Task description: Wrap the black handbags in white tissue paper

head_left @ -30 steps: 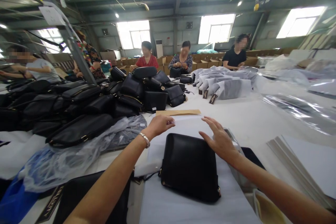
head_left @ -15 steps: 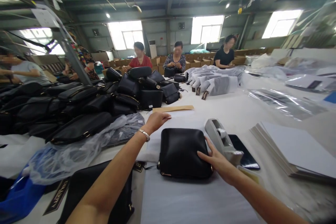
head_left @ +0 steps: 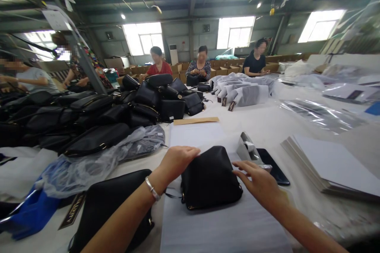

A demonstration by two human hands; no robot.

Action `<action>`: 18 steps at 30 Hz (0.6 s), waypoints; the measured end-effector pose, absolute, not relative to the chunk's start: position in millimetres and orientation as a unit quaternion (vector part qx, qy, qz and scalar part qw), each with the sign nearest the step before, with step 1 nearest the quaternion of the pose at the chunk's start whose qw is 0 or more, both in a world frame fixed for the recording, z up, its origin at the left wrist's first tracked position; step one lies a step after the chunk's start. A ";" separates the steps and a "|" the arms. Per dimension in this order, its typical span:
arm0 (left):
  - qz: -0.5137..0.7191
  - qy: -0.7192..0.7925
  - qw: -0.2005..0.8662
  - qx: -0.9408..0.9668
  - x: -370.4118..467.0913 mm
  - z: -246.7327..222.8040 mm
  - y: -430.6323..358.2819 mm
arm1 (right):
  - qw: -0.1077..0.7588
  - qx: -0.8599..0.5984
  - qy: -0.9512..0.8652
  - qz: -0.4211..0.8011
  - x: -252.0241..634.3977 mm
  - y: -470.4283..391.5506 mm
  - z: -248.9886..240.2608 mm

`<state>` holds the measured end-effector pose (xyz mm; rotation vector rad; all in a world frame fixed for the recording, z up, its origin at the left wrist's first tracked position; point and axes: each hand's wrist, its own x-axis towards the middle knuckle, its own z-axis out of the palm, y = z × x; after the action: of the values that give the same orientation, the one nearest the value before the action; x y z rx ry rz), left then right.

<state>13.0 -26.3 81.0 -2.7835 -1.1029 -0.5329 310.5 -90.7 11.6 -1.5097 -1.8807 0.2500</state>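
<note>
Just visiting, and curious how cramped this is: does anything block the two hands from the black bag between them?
Nothing visible does. The black bag has the left hand at its upper left corner and the right hand at its right edge. The tape dispenser stands beyond the right hand, not between it and the bag.

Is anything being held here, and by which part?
Hold unclear: left hand at upper left corner of the black bag, right hand at its right edge.
</note>
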 end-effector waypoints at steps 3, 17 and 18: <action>-0.201 -0.317 0.095 -0.922 20.2 60.0 -51.4 | 0.346 -0.488 -0.796 -0.098 304.1 -104.8 31.2; -0.217 -0.319 0.172 -0.907 12.5 9.1 -81.7 | 0.274 -0.341 -0.895 -0.089 308.7 -62.2 -7.5; -0.220 -0.324 0.160 -0.906 13.7 11.8 -83.7 | 0.278 -0.339 -0.896 -0.077 309.6 -65.2 -11.2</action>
<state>13.7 -83.7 11.8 -2.5876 -0.9255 -0.6293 309.6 -65.2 -11.2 -0.9100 -2.4043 -0.2065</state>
